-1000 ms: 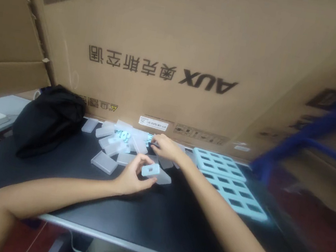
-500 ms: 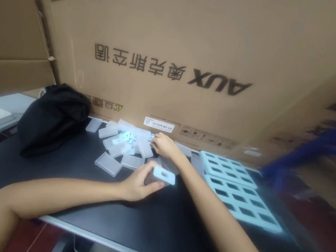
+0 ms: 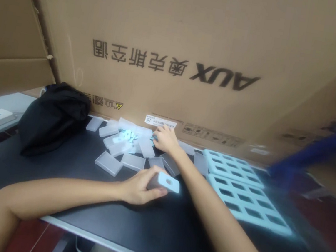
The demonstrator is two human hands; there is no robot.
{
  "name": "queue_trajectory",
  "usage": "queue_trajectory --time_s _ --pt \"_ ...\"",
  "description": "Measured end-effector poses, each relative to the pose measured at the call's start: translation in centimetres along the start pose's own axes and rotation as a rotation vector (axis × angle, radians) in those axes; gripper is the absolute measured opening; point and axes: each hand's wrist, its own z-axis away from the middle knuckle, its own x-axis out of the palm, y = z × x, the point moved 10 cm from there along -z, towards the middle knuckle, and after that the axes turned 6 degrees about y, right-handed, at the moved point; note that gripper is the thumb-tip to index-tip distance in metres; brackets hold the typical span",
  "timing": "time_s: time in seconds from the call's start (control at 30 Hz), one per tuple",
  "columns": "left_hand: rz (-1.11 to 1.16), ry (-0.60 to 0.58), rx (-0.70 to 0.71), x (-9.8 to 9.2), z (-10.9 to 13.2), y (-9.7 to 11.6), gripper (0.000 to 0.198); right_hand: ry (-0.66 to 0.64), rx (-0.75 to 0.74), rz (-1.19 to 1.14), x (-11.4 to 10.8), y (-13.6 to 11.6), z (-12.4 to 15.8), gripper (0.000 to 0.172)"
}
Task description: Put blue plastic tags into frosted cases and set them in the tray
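My left hand (image 3: 143,185) is wrapped round a grey box (image 3: 153,181) whose light blue end (image 3: 169,182), with a round hole, faces up and to the right. Farther back, my right hand (image 3: 166,139) reaches to the right edge of a heap of small light blue parts (image 3: 128,135). Its fingers are bent together at some small blue pieces; whether it grips one is too small to tell. Around the heap lie several translucent grey cases (image 3: 108,163), some of them partly behind my right forearm.
Two light blue trays with rectangular openings (image 3: 247,197) lie on the black table (image 3: 104,213) at the right. A black cloth bag (image 3: 51,121) sits at the left. Behind stands a large cardboard box (image 3: 170,25). A blue frame (image 3: 326,145) is at the far right.
My left hand with the grey box has moved slightly right and down in the view. My right hand has shifted slightly, staying at the small blue parts.
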Motion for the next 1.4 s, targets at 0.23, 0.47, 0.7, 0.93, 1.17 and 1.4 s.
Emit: queue_trajectory --time_s 0.23,0.47,0.7,0.93,1.17,1.4 --pt "0.007 0.01 -0.013 -0.1 -0.2 0.2 0.034 -0.039 -0.063 0.033 0.6 -0.9 -1.0 0.028" --pt "0.081 0.057 -0.114 -0.6 -0.5 -0.4 0.035 -0.007 -0.074 -0.015 -0.2 -0.1 -1.0 0.03" --pt "0.027 0.025 -0.151 -0.4 -0.8 -0.9 0.034 0.047 -0.04 -0.045 -0.8 1.3 -0.1 0.042" --pt "0.0 0.0 -0.133 -0.2 -0.9 -0.6 0.032 0.04 -0.171 -0.065 -0.1 -0.7 -0.5 0.027" --pt "-0.012 -0.012 -0.132 0.0 -1.0 -0.4 0.03 0.016 -0.206 -0.063 0.7 -0.8 -1.6 0.042" --pt "0.013 -0.029 -0.173 0.3 -1.2 -0.7 0.029 0.091 -0.292 -0.039 1.1 -1.5 -2.4 0.03"
